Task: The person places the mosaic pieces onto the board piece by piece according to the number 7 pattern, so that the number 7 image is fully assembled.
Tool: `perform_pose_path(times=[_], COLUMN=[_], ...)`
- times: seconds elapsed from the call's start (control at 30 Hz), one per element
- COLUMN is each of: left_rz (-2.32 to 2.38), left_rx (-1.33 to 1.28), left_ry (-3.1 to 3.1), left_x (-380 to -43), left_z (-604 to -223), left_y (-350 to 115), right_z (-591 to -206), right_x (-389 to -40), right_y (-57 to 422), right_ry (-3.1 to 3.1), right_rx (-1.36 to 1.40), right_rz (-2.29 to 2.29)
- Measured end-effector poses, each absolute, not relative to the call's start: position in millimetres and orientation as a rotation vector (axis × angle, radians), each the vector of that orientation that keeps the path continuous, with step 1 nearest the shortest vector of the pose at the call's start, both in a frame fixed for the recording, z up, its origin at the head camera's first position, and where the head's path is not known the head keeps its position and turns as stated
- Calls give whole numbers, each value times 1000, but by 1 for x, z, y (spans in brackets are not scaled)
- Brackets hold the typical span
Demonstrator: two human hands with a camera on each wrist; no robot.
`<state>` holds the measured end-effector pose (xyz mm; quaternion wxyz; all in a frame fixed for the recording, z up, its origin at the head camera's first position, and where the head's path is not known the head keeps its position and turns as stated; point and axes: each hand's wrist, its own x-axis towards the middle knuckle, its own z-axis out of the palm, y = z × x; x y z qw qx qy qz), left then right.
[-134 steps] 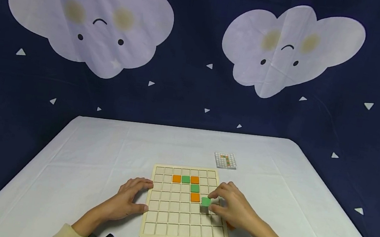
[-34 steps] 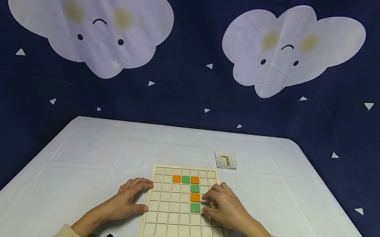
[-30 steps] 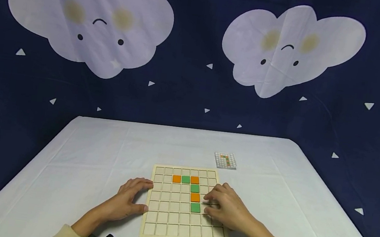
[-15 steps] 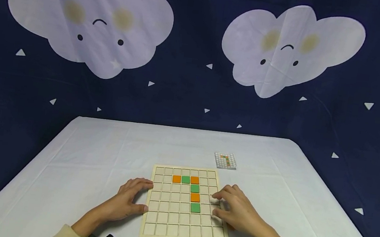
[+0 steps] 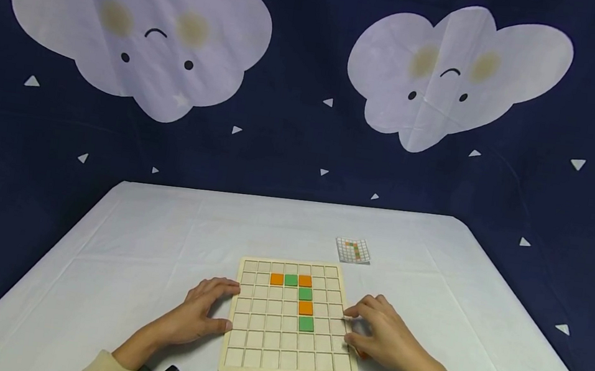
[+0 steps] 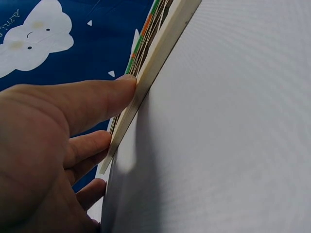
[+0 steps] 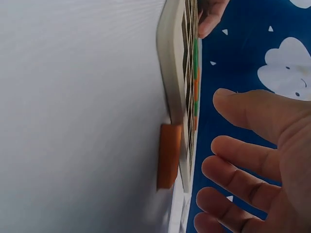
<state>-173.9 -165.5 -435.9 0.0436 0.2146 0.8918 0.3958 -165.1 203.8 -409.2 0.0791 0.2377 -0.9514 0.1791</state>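
A wooden grid board (image 5: pixel 260 356) lies on the table, with several orange and green square tiles in its cells; the nearest is a green tile (image 5: pixel 306 324). My left hand (image 5: pixel 202 309) rests at the board's left edge, its thumb and fingertips touching the frame, as the left wrist view also shows. Over the right edge hovers my right hand (image 5: pixel 384 333), fingers relaxed and holding nothing. Below it, an orange tile (image 7: pixel 169 156) sits on the table beside the board's right edge; in the head view the hand mostly hides it.
A small card (image 5: pixel 353 251) printed with a coloured grid pattern lies behind the board on the white tablecloth (image 5: pixel 156 229). A dark blue cloth (image 5: pixel 291 147) with clouds hangs behind the table. Black wrist straps show at both sleeves.
The green tile that my right hand held has gone into the cell below the lowest orange one. That hand let go and drew back right to the board's edge. The left hand stayed still.
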Motion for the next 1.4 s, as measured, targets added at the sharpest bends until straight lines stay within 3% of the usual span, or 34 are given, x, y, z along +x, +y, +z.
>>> perform_pose_path(times=[1.4], left_rz=[1204], left_rx=[655], left_ry=[2729], left_x=[-174], left_z=[-435], left_y=[-166], right_z=[-416], right_x=[-148], right_y=[241], right_ry=[-2920], right_rx=[796], right_rz=[616])
